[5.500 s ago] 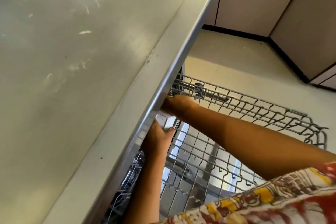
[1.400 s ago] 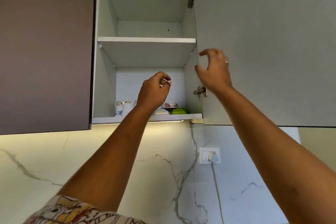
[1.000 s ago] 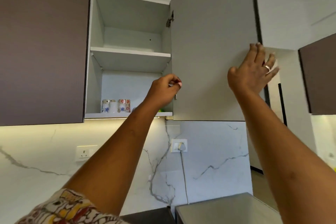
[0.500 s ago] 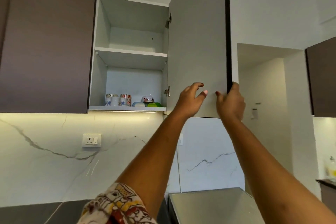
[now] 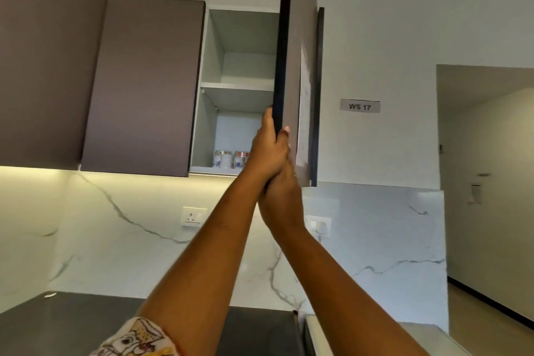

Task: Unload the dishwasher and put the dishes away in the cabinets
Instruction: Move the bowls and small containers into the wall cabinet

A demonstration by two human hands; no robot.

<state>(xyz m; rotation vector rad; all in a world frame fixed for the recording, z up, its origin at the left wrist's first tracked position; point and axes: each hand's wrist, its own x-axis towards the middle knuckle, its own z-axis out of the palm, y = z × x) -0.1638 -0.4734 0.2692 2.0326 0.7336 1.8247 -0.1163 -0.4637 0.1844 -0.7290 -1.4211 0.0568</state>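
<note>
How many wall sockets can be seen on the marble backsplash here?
2. One socket is left of the raised arms; the second socket is just right of them, partly covered. The arms may hide others.

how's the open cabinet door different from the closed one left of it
The open door stands swung out, nearly edge-on; the closed door lies flush, full front showing. The left hand grips the open door's edge, the right hand just below; nothing touches the closed door. The open door exposes cups on a shelf; the closed door hides its inside. Both are flat panels, no handle visible.
</note>
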